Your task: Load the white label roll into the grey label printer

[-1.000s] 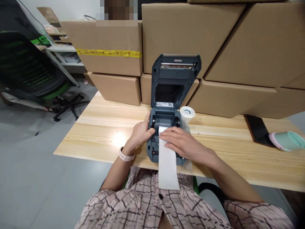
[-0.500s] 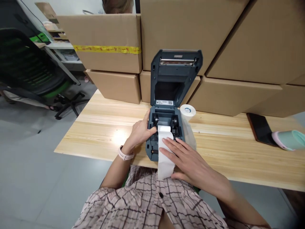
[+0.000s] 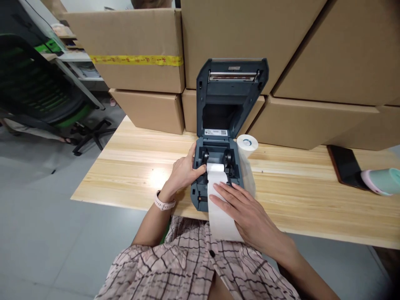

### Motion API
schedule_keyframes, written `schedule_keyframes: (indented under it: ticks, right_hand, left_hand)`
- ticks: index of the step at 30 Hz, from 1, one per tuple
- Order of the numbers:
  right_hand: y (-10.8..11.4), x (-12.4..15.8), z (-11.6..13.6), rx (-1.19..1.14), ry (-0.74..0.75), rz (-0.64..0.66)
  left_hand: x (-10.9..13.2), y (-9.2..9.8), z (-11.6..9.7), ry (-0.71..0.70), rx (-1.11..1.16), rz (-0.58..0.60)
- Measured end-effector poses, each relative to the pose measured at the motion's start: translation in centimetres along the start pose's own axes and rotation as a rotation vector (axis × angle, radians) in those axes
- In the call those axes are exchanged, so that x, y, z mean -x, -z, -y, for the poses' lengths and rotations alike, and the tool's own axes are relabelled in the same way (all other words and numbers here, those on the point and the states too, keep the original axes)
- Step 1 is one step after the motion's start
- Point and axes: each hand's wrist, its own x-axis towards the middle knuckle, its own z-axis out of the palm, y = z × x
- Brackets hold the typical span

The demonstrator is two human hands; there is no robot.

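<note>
A dark grey-blue label printer (image 3: 200,189) stands on the table with its lid (image 3: 229,98) raised. My left hand (image 3: 185,170) grips the printer's left wall, thumb over the edge beside the roll bay and fingers along the outside. A white label strip (image 3: 220,225) runs from inside the printer over its front and hangs past the table edge against the checked shirt. My right hand (image 3: 245,210) lies on the strip's right side, fingers stretched out and flat. A roll of labels (image 3: 247,143) stands on end at the printer's right, with a translucent sheet (image 3: 248,175) trailing from it.
Cardboard boxes (image 3: 140,75) are stacked along the back of the wooden table (image 3: 125,166). At the right lie a dark phone (image 3: 345,164) and a pale green cup (image 3: 383,181). An office chair (image 3: 40,87) stands at the left; part of a person's head shows behind the boxes.
The label strip's loose end now reaches lower and further right, with more of it showing. My right hand has shifted slightly down along it. My left hand stays on the printer.
</note>
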Motion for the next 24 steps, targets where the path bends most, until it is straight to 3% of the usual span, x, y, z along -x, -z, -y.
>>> schedule_keyframes:
  ticks: [3,6,8,11,13,14,18,21,24]
  right_hand:
    - [1.8,0.2,-0.1,-0.115,0.069,0.062]
    - [5.4,0.0,-1.4,-0.311,0.227,0.081]
    - [7.9,-0.9,-3.3,-0.395,0.205,-0.075]
    - [10.0,-4.0,-7.5,-0.337,-0.059,-0.517]
    - [10.2,-7.1,-10.8,-0.304,-0.155,-0.704]
    - [10.1,-8.8,-12.3,-0.363,-0.182,-0.736]
    - [9.5,-15.0,-16.5,-0.547,-0.305,-0.625]
    - [9.4,-17.7,-17.2,-0.675,-0.343,-0.619]
    - [9.0,-17.2,-15.7,-0.772,-0.276,-0.694]
  left_hand:
    - [0.0,-0.2,0.4,-0.033,0.016,-0.022]
    - [0.6,-0.4,0.2,-0.131,-0.014,-0.166]
    - [1.6,-0.6,-0.3,-0.245,-0.014,-0.294]
    - [4.0,-1.0,-1.3,-0.446,0.114,-0.324]
    - [5.9,-1.3,-1.6,-0.578,0.203,-0.276]
    - [6.9,-1.4,-1.6,-0.64,0.229,-0.243]
    - [10.1,-1.5,-1.1,-0.753,0.266,-0.083]
    - [11.2,-1.7,-1.0,-0.774,0.187,-0.081]
    - [11.6,-2.4,-1.2,-0.801,0.154,-0.234]
